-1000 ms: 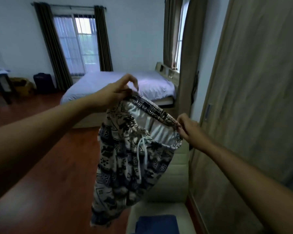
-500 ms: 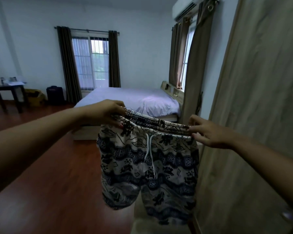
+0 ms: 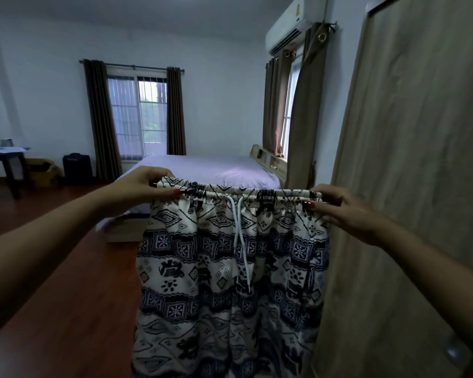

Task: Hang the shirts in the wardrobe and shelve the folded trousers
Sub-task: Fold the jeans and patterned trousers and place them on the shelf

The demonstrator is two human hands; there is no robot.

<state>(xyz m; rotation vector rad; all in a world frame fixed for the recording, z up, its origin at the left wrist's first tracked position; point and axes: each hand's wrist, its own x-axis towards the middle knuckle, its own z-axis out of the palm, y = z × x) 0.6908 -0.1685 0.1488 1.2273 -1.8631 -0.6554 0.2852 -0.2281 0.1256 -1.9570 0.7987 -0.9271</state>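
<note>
Both hands pinch the elastic waistband of patterned shorts [image 3: 230,268]: my left hand [image 3: 139,186] grips the corner at 9 o'clock, my right hand [image 3: 342,211] the corner at 3 o'clock. Between them the shorts hang flat toward 6 o'clock, beside the wardrobe door [image 3: 410,173].

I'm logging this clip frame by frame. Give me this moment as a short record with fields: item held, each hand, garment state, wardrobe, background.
item held: patterned shorts, white drawstring
left hand: pinches the waistband's left end
right hand: pinches the waistband's right end
garment state: unfolded, hanging flat, waistband stretched level
wardrobe: at right, door shut
background: bed, curtained window, air conditioner
</note>
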